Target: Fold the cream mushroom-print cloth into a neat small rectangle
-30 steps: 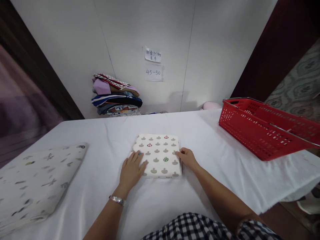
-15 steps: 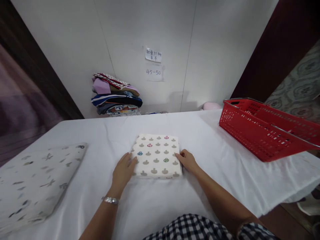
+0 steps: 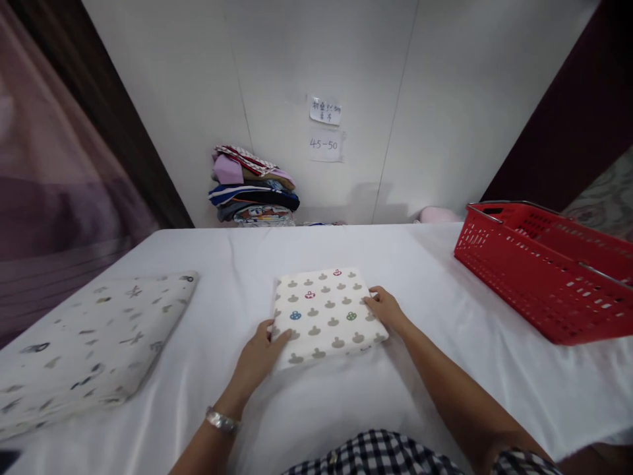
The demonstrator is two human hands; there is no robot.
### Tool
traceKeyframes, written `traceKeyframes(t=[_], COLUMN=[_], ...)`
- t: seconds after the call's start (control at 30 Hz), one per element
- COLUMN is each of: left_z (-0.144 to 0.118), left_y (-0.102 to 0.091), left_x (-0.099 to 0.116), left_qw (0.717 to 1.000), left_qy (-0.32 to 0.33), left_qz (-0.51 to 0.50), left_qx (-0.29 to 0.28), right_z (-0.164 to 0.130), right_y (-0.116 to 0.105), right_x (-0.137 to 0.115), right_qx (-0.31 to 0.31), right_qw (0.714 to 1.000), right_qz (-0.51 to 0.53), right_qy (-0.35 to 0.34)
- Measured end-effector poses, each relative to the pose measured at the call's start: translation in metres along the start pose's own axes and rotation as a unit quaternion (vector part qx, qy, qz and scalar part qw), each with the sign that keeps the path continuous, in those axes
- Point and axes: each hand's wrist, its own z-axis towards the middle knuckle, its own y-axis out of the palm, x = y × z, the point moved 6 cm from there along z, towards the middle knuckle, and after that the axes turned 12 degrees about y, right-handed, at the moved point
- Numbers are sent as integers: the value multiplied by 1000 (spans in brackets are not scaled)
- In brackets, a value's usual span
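Observation:
A neatly folded white cloth [image 3: 326, 313] printed with grey mushrooms and a few coloured ones lies in front of me, turned slightly askew. At its left edge my left hand [image 3: 263, 349] grips it, thumb on top and fingers along the side, partly hidden. My right hand [image 3: 388, 309] pinches the right edge, its thumb over the upper face and the other fingers curled at the side. Whether the cloth is lifted off the white-covered table [image 3: 316, 409] I cannot tell.
A larger folded white cloth with dark leaf-like prints [image 3: 113, 336] lies at the left. On the right stands a red plastic basket [image 3: 534, 277] with metal handles. A pile of folded fabrics [image 3: 254, 188] sits beyond the far edge, by a wall with paper signs [image 3: 325, 128].
The folded mushroom cloth has turned slightly anticlockwise between my hands. My left hand has shifted nearer me, with its thumb further over the cloth. The whole view has swung a little left.

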Motion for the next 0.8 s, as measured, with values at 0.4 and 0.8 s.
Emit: traceKeyframes(t=[0.4, 0.8], left_z=[35, 62], left_y=[5, -4], left_x=[14, 17], left_qw=[994, 996], left_qy=[22, -11], left_qz=[41, 12], left_qx=[98, 83], right_z=[9, 41], right_y=[7, 11], right_x=[-36, -28], right_qx=[33, 23], right_qw=[993, 994], right_qz=[-102, -106], right_qy=[-58, 18])
